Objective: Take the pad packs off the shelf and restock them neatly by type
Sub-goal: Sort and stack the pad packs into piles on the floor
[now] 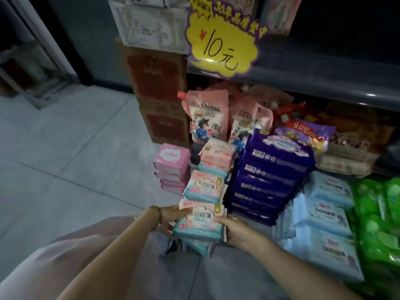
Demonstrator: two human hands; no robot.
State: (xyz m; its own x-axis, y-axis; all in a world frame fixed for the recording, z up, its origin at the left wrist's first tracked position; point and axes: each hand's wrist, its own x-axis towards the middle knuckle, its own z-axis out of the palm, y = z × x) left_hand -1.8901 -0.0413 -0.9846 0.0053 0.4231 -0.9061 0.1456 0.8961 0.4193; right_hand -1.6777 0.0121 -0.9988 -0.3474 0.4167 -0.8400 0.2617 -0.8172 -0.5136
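Pink-and-teal pack (200, 220) is sitting atop a low pile on the floor; left hand (171, 215) and right hand (236, 232) are gripping its two ends. Pink boxes (171, 165), purple packs (270, 176), pale blue packs (324, 213) and green packs (381, 213) are standing in separate piles. Sorting is looking well along, restocking not yet (shelf (324, 81) too dark to judge).

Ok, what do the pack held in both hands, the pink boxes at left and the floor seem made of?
Held pack: soft plastic film with a slight sheen; puffy, rounded shape. Pink boxes: probably cardboard, matte; flat faces and sharp corners. Floor: grey tiles, likely ceramic or stone, matte; straight joint lines.
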